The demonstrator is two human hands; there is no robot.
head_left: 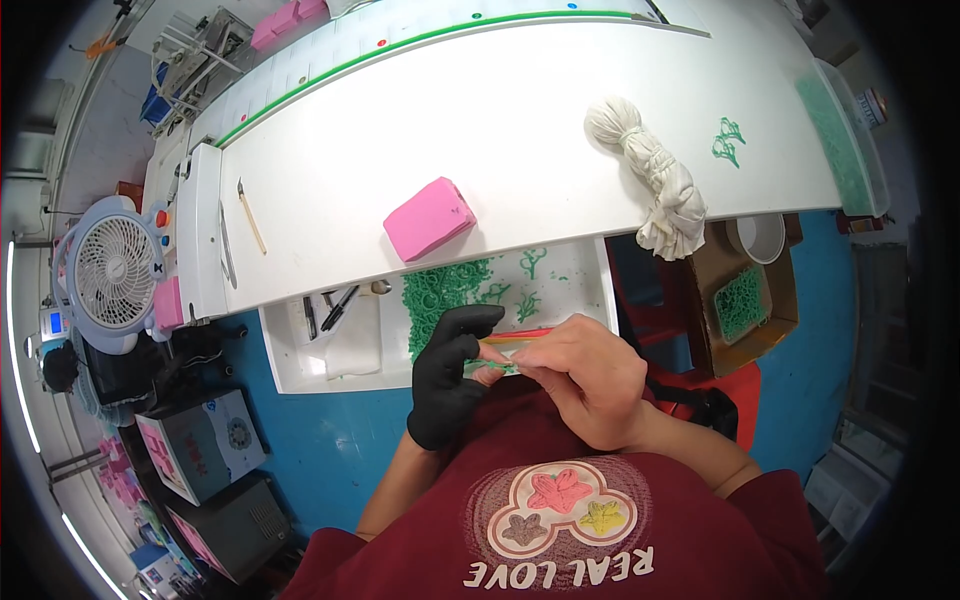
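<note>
Broad and white, the surface (520, 110) spans the twelve o'clock side of the person's hands, with a pulled-out white drawer (583, 300) under its near edge. At the clock's centre, above the drawer's near rim, is a small green strand piece (503, 366), pinched from both sides. The left hand (440, 395), in a black glove with bare fingertips showing, has those fingers closed on it; the right hand (595, 375), bare, has thumb and forefinger together on it, though the exact contact is partly hidden. Just beyond the hands runs a red strip (530, 334). Inside the drawer, a heap of green looped pieces (440, 290) lies toward eleven o'clock, a loose green branched piece (532, 262) toward twelve, and black pens (340, 306) toward ten. Up on the surface, a pink block (428, 220) rests at eleven, a wooden-handled craft knife (252, 215) at ten, a tied white cloth bundle (655, 180) at one, and a clear plastic bin (840, 130) with green contents at two. Between two and three, below the surface, a cardboard box (702, 345) holds a tray of green pieces (742, 303) and a round white tub (765, 240). Farther out, toward half past nine, stands a fan (115, 257).
</note>
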